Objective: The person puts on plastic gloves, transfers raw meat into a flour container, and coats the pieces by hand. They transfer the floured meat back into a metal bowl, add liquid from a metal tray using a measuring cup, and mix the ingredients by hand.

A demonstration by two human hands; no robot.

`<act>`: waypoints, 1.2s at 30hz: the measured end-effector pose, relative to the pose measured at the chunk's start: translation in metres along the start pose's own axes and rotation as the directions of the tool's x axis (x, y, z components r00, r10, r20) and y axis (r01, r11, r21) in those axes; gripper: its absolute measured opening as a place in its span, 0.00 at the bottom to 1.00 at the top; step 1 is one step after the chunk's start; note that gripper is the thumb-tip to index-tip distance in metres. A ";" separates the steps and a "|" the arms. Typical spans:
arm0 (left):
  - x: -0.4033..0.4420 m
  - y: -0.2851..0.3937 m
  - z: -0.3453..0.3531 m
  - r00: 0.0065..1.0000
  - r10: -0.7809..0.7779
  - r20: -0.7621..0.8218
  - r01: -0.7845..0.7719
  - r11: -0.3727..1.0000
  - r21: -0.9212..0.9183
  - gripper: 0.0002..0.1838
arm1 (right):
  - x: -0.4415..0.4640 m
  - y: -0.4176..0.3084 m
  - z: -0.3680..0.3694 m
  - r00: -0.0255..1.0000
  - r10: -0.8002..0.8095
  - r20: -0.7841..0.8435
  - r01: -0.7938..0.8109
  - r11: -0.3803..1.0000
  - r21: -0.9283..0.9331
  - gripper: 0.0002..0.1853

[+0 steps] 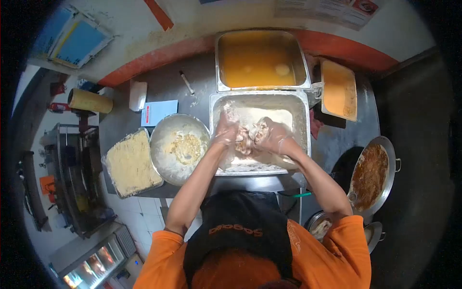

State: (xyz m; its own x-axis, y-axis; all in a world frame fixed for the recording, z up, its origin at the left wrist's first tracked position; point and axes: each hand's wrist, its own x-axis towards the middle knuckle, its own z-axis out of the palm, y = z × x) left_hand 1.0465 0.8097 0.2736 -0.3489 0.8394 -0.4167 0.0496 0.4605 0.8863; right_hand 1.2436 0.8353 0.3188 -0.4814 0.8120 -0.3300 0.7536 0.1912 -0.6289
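Black apron [240,216] at 6 o'clock sits closest. Gloved in clear film, the left hand [227,129] and right hand [270,133] both curl around floury pieces [244,142] inside a flour-dusted metal pan [301,123]. Outward, a round bowl [162,137] rests at 9 o'clock, an orange-filled pan [263,88] at 12, and a wok [391,176] just past 3.

The left hand [225,130] and right hand [276,136] partly hide the floury food [244,142] between them; its shape is unclear. The right arm [321,185] covers part of a pot [316,223]. The poster [332,12] has print too small to read. The bottom edge cuts off the shirt [332,257].
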 end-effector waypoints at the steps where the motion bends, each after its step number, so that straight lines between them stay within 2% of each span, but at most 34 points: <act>1: -0.010 0.012 -0.006 0.969 -0.239 0.061 0.246 0.949 -0.199 0.21 | 0.006 0.028 0.023 0.996 -0.081 -0.028 0.080 0.996 -0.023 0.49; 2: -0.016 0.015 -0.011 0.880 -0.445 0.169 0.475 0.800 -0.366 0.19 | 0.008 0.051 0.037 0.986 -0.159 -0.054 0.157 0.987 -0.044 0.52; 3: -0.009 -0.013 -0.013 0.852 -0.454 0.261 0.524 0.723 -0.451 0.16 | 0.013 0.060 0.030 0.991 -0.069 0.114 0.042 0.973 0.226 0.58; 4: -0.016 -0.013 -0.011 0.850 -0.443 0.284 0.526 0.726 -0.443 0.17 | 0.018 0.062 0.019 0.960 0.023 0.279 -0.147 0.889 0.433 0.63; 6: -0.036 -0.013 -0.001 0.850 -0.413 0.326 0.523 0.735 -0.432 0.18 | 0.024 0.054 0.004 0.924 0.210 0.318 -0.297 0.921 0.254 0.66; 7: -0.039 -0.012 0.002 0.860 -0.345 0.375 0.487 0.773 -0.406 0.20 | 0.024 0.057 0.031 0.972 0.179 0.152 -0.163 0.980 -0.112 0.67; 8: -0.041 -0.010 0.004 0.862 -0.275 0.426 0.446 0.810 -0.380 0.22 | 0.026 0.062 0.052 0.991 0.061 0.121 -0.054 0.997 -0.056 0.66; 9: -0.036 -0.016 0.015 0.871 -0.279 0.405 0.425 0.842 -0.333 0.24 | 0.027 0.061 0.066 0.995 -0.055 0.085 0.056 0.998 -0.004 0.66; 10: -0.031 -0.023 0.026 0.879 -0.283 0.383 0.404 0.870 -0.283 0.25 | 0.024 0.056 0.066 0.996 -0.064 0.061 0.057 0.992 0.117 0.63; 11: -0.010 -0.053 0.048 0.893 -0.352 0.281 0.414 0.887 -0.206 0.27 | 0.021 0.051 0.065 0.997 -0.074 0.038 0.063 0.970 0.235 0.60; 12: 0.005 -0.067 0.061 0.897 -0.406 0.172 0.429 0.894 -0.127 0.28 | 0.017 0.043 0.056 0.999 -0.002 0.037 -0.007 0.974 0.229 0.57; 14: -0.002 -0.021 0.043 0.910 -0.329 0.252 0.338 0.941 0.011 0.34 | 0.008 0.033 0.045 0.988 0.147 0.049 -0.154 0.966 0.210 0.52; 15: 0.009 -0.013 0.034 0.917 -0.316 0.242 0.265 0.939 0.220 0.36 | 0.006 0.045 0.053 0.988 0.139 -0.070 -0.126 0.978 0.164 0.44; 16: 0.015 -0.010 0.029 0.926 -0.298 0.234 0.181 0.890 0.419 0.38 | 0.002 0.031 0.039 0.985 0.155 -0.078 -0.145 0.982 0.117 0.42; 17: 0.015 -0.020 0.029 0.972 -0.183 0.148 0.115 0.918 0.380 0.36 | -0.004 0.016 0.022 0.981 0.172 -0.088 -0.166 0.983 0.075 0.40; 18: 0.010 -0.010 0.025 0.976 -0.150 0.156 0.097 0.948 0.303 0.34 | -0.006 0.006 0.012 0.977 0.189 -0.099 -0.186 0.982 0.034 0.39; 19: 0.000 0.008 0.017 0.979 -0.120 0.164 0.081 0.971 0.227 0.31 | -0.001 0.013 0.016 0.958 0.218 -0.186 -0.208 0.975 0.073 0.35; 20: -0.005 0.018 0.010 0.981 -0.087 0.171 0.061 0.986 0.154 0.29 | 0.005 0.019 0.015 0.959 0.235 -0.155 -0.226 0.971 0.075 0.33; 21: 0.006 0.004 0.006 0.970 -0.103 0.219 0.126 0.988 -0.092 0.29 | 0.012 0.025 0.012 0.960 0.252 -0.123 -0.244 0.967 0.075 0.32; 22: 0.001 0.013 -0.001 0.943 -0.160 0.291 0.220 0.957 -0.188 0.31 | 0.013 0.033 0.011 0.960 0.268 -0.084 -0.263 0.962 0.070 0.31; 23: -0.002 0.025 -0.009 0.909 -0.198 0.366 0.309 0.910 -0.275 0.32 | 0.013 0.042 0.017 0.983 0.166 -0.081 -0.127 0.925 0.357 0.30; 24: -0.006 0.041 -0.014 0.869 -0.225 0.441 0.398 0.847 -0.353 0.34 | 0.014 0.052 0.023 0.995 0.062 -0.078 -0.001 0.787 0.617 0.29; 25: -0.012 0.054 -0.017 0.844 -0.238 0.481 0.430 0.836 -0.340 0.37 | 0.017 0.044 0.026 0.985 0.022 -0.173 0.094 0.771 0.630 0.28; 28: -0.014 0.038 -0.005 0.834 -0.162 0.527 0.293 0.940 -0.173 0.36 | 0.022 0.019 0.027 0.979 -0.017 -0.201 0.138 0.786 0.602 0.27; 30: -0.005 0.005 0.007 0.853 -0.187 0.488 0.328 0.918 -0.222 0.36 | 0.028 0.013 0.025 0.987 -0.037 -0.155 0.085 0.946 0.314 0.28; 31: 0.004 -0.017 0.013 0.890 -0.097 0.446 0.250 0.921 -0.298 0.37 | 0.032 0.022 0.033 0.981 -0.044 -0.190 0.086 0.972 0.219 0.27; 32: 0.008 -0.028 0.015 0.918 -0.009 0.396 0.168 0.914 -0.370 0.38 | 0.030 0.013 0.025 0.992 0.035 -0.125 -0.020 0.993 0.119 0.27; 33: 0.001 -0.020 0.007 0.901 0.042 0.432 0.116 0.936 -0.333 0.33 | 0.025 -0.005 0.009 0.990 0.121 -0.068 -0.121 0.993 0.010 0.26; 34: -0.005 -0.011 -0.002 0.893 -0.021 0.451 0.166 0.944 -0.284 0.33 | 0.021 -0.014 0.002 0.977 0.214 -0.020 -0.215 0.971 -0.104 0.26; 35: -0.013 -0.002 -0.011 0.879 -0.090 0.468 0.220 0.947 -0.232 0.33 | 0.015 0.016 0.005 0.979 -0.086 -0.187 0.092 0.996 0.022 0.29; 36: -0.018 0.009 -0.016 0.864 -0.151 0.480 0.267 0.947 -0.181 0.34 | 0.016 0.017 -0.006 0.998 -0.017 -0.054 0.019 0.999 0.034 0.28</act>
State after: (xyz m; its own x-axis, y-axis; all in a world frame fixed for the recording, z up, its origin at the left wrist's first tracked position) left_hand 1.0384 0.7943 0.2917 0.1401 0.7941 -0.5914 -0.2160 0.6074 0.7645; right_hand 1.2512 0.8551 0.3076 -0.4694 0.8371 -0.2809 0.7288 0.1877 -0.6585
